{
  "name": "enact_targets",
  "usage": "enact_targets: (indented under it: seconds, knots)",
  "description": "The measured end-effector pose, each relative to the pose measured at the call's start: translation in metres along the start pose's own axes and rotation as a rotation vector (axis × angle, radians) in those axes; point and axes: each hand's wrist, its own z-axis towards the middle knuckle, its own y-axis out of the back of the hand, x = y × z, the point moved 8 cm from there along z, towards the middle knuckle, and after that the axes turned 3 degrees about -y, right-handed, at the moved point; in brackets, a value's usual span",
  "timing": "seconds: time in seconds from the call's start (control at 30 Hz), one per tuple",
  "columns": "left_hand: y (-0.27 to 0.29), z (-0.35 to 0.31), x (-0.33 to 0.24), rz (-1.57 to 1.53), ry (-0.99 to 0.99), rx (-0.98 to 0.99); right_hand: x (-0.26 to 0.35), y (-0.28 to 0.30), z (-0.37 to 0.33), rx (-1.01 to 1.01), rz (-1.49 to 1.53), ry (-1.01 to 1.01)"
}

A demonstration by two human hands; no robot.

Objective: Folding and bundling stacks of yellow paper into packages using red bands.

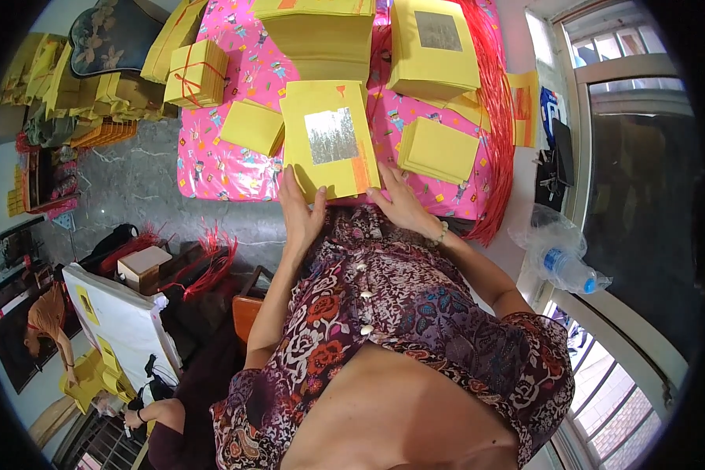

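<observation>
A stack of yellow paper sheets [327, 174] lies at the near edge of the pink table, with a silver foil square [330, 135] on its top sheet and an orange-red strip near one corner. My left hand [301, 211] is at its near left corner, thumb along the near edge and fingers along the side. At the near right corner, my right hand [402, 205] presses the stack from the other side. A smaller yellow stack [252, 127] lies to its left, and another yellow stack [439, 149] to its right. The undersides of both hands' grip are hidden.
Tall yellow paper stacks [321, 43] and a foil-marked stack [435, 47] stand behind. A red-tied bundle [197, 74] sits far left. Red strings [500, 157] hang over the right edge. A bagged plastic bottle [568, 269] is at right. Two other people work at lower left by a white table [121, 313].
</observation>
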Motion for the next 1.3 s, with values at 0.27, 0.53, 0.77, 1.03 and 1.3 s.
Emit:
enact_targets:
  seconds: [0.27, 0.53, 0.77, 1.03, 1.3]
  knots:
    - [0.004, 0.013, -0.05, 0.136, -0.38, 0.189, 0.041, 0.042, -0.001, -0.114, -0.258, 0.314]
    - [-0.01, 0.024, -0.052, 0.122, -0.479, 0.284, 0.044, 0.029, 0.006, -0.081, -0.42, 0.503]
    - [-0.013, 0.041, -0.034, -0.109, -0.292, 0.371, 0.039, 0.041, 0.023, 0.007, -0.198, 0.427]
    - [-0.024, 0.048, -0.021, -0.172, -0.129, 0.438, 0.038, 0.044, 0.034, 0.084, -0.16, 0.338]
    - [-0.022, 0.052, -0.027, -0.149, -0.028, 0.52, 0.038, 0.043, 0.035, 0.081, -0.172, 0.363]
